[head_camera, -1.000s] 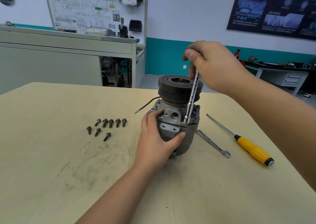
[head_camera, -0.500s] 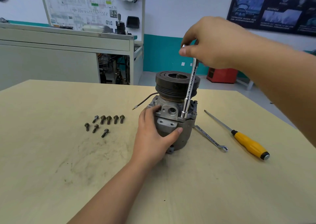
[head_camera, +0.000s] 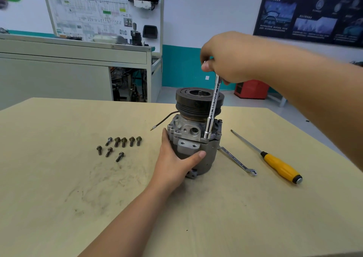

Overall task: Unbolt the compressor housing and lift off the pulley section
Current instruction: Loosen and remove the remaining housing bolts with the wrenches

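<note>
The compressor housing stands upright on the table, pulley on top; brace it firmly with the left hand wrapped round its near side while the right hand — clamped on the socket driver above it — holds the shaft plumb, socket fully seated.

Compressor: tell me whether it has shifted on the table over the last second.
No. The compressor stays put: its base keeps the same place against the spanner lying beside it and the loose bolts.
</note>
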{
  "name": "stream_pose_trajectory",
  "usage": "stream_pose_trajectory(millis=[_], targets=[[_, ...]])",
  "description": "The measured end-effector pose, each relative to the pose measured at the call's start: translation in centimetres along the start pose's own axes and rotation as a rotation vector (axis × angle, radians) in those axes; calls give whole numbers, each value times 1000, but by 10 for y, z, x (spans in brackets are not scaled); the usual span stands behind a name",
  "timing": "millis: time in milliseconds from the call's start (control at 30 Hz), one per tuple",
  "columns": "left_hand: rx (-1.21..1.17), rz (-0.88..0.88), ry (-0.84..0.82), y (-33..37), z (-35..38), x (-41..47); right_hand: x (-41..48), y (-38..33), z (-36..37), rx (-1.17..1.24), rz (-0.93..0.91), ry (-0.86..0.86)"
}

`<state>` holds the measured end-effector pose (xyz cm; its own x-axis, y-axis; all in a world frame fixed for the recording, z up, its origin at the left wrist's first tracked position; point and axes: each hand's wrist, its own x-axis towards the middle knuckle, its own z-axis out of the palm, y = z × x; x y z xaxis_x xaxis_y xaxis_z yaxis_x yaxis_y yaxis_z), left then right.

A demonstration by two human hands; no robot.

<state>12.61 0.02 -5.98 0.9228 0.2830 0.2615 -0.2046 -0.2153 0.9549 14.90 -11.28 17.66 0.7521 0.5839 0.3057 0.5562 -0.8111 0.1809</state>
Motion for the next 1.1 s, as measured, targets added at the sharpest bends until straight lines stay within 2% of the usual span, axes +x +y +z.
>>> stream_pose_trajectory(millis=[67,167,333,500,733,933,1100], targets=[[26,1,-23,-3,-2,1,-1,-2,0,-6,-6,2],[200,-31,-25,-9,-3,2,-4,-3,1,-7,-8,4],[723,-71,72,-8,-11,3,-7,-5,10,-44,-4,42],[1034,-134,-118,-15,-26,6,-7,-5,8,-14,34,29],[1062,-169,-167,-18,-31,13,-5,-11,1,101,68,68],[1049,-154,-155,-21,-31,12,-2,-19,5,136,184,82],[1040,-153,-155,-22,-31,13,1,-21,10,23,204,172]])
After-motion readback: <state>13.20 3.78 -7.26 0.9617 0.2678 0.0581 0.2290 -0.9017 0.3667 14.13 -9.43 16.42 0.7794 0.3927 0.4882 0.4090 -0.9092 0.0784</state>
